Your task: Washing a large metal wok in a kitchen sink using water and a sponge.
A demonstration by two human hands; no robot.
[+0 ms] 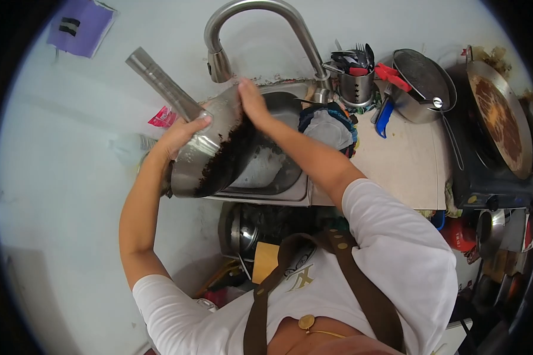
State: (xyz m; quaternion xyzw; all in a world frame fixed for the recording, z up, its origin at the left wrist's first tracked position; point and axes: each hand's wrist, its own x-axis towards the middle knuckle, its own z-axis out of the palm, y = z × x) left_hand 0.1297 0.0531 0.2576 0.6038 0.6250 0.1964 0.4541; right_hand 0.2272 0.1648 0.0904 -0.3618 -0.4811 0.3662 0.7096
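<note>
A large steel wok (200, 159) with a long metal handle is tilted up over the left part of the sink (300, 195), its outer side marked by dark burnt crust. My left hand (184, 133) grips it at the base of the handle, the thumb lying over the joint. My right hand (253, 102) lies with its palm side against the upper edge of the wok; the fingers look straight and hold nothing. Just above hangs the head of a metal faucet (220, 66). What the palm covers is hidden.
Right of the sink, cloths (331, 128) lie beside a steel utensil holder (356, 86). Farther right are a saucepan (419, 106), a blue-handled tool (384, 117) and a gas stove (484, 186) bearing a wide pan (499, 120). A wall rises close at the left.
</note>
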